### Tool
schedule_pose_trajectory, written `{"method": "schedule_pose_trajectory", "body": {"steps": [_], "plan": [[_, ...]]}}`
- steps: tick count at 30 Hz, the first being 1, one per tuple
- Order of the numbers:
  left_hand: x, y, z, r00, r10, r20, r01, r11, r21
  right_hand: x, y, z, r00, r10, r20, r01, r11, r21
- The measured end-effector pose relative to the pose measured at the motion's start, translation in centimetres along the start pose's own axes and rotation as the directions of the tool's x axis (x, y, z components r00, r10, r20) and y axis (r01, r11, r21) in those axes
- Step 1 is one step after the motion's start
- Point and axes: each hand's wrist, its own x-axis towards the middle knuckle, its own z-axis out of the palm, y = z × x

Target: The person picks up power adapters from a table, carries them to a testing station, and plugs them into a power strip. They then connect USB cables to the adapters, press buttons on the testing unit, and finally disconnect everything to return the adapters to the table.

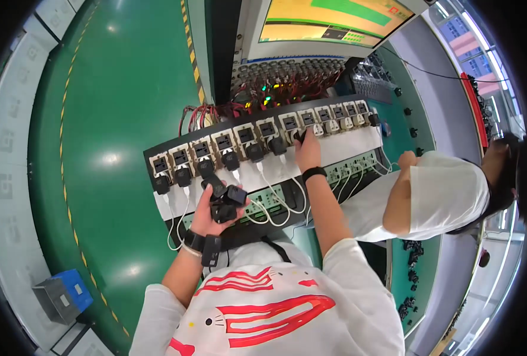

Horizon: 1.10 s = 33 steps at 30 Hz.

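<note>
Several black power adapters [225, 202] lie bunched in my left hand [203, 215], its fingers curled round them from below. My right hand [308, 153] pinches one black adapter [299, 136] against the long row of sockets [289, 122], near the row's middle; the fingers hide part of it, so how far it sits in cannot be told. Left of it, several black adapters [230, 159] are plugged in, with white cables [262, 178] on them. To the right, several sockets [333, 126] show pale round faces, and one black adapter [374, 119] sits at the far right end.
Green circuit boards [267, 202] run along the bench's near edge under looping cables. Behind the sockets are red wiring [203, 113], lit indicators and a monitor [334, 24]. A person [435, 190] works close on my right. A blue-and-grey bin [65, 295] stands at lower left.
</note>
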Motion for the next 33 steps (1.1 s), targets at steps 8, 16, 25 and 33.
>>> {"method": "schedule_pose_trajectory", "body": {"steps": [8,16,25,33], "plan": [[2.4,1.7,1.7,0.999,0.015,-0.043,-0.015,1.0,0.013,0.3,-1.6,-3.0,0.985,0.044,0.167,-0.052,0.998,0.042],[4.0,0.5,3.4,0.92,0.238,-0.311,-0.12,0.927,0.355,-11.3,-14.0,-4.0,0.851,-0.466,0.241,0.374,0.861,0.344],[6.8,-1.1,3.2,0.859,0.413,-0.301,-0.303,0.886,0.352,-13.2,-12.2,-5.2,0.838,-0.252,0.485,-0.27,0.579,0.769],[8.9,-5.9,4.4,0.876,0.425,-0.228,-0.293,0.844,0.45,-0.2,4.0,-7.1,0.951,0.3,-0.077,-0.16,0.69,0.706]]}}
